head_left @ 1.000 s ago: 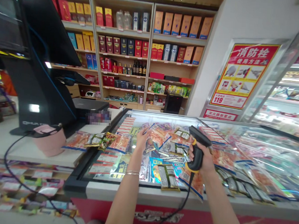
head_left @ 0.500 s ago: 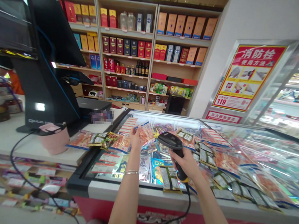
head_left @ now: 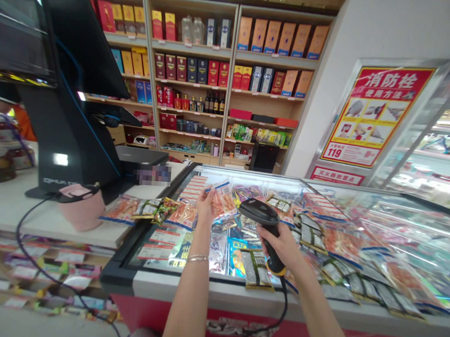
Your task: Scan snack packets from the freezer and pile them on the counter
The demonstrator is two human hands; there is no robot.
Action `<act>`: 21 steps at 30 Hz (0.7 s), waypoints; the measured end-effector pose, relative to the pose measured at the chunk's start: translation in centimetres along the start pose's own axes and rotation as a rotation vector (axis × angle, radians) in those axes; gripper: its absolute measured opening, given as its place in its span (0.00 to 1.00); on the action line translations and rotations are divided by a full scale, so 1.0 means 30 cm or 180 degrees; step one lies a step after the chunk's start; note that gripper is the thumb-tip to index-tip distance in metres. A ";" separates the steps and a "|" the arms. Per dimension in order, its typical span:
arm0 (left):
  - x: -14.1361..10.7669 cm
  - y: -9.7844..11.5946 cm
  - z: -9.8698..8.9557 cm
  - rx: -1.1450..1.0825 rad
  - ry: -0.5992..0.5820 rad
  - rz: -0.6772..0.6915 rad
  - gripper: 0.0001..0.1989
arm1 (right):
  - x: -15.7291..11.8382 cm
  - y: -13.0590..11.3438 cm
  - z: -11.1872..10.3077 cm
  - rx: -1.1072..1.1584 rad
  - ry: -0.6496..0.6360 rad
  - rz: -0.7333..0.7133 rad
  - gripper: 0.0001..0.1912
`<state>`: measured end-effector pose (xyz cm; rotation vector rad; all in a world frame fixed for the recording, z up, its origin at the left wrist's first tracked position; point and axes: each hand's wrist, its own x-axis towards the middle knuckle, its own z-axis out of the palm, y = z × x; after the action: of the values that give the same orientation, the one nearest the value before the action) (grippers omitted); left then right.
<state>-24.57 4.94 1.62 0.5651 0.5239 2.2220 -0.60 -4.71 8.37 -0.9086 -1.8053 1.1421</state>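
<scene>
Compared with a second earlier, the right hand [head_left: 283, 247] had swung left, bringing the black-and-yellow handheld barcode scanner [head_left: 261, 225] round so that its head sat near the left hand [head_left: 206, 208]. The right fingers [head_left: 270, 238] were closed firmly around the scanner's grip, and its black cable [head_left: 285, 306] hung over the near edge of the display freezer [head_left: 125, 274]. The left fingers [head_left: 208, 192] were pinched narrowly on a sealed packet of orange snack [head_left: 223, 200], holding it up just left of the scanner head, above the freezer. Many vacuum-sealed snack packets [head_left: 338, 248] filled the lit freezer, overlapping one another. On the worktop [head_left: 14, 210] to the left, more packets [head_left: 122, 210] lay in a row beside a pink cup [head_left: 80, 211].
</scene>
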 end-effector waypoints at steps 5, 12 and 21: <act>-0.006 0.001 0.004 0.0041 -0.0061 -0.0053 0.18 | -0.003 -0.003 0.002 0.0069 -0.0002 0.0016 0.18; -0.015 0.011 0.028 0.0012 0.0067 0.0032 0.19 | -0.016 -0.033 0.007 0.0302 0.0028 0.0061 0.19; -0.073 0.133 0.075 0.0170 0.0102 0.0363 0.18 | -0.024 -0.035 0.064 0.1440 0.0363 0.0172 0.16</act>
<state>-24.33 1.22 5.07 0.6015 0.5821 2.3339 -2.16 -6.39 8.63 -0.7370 -1.3573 1.4268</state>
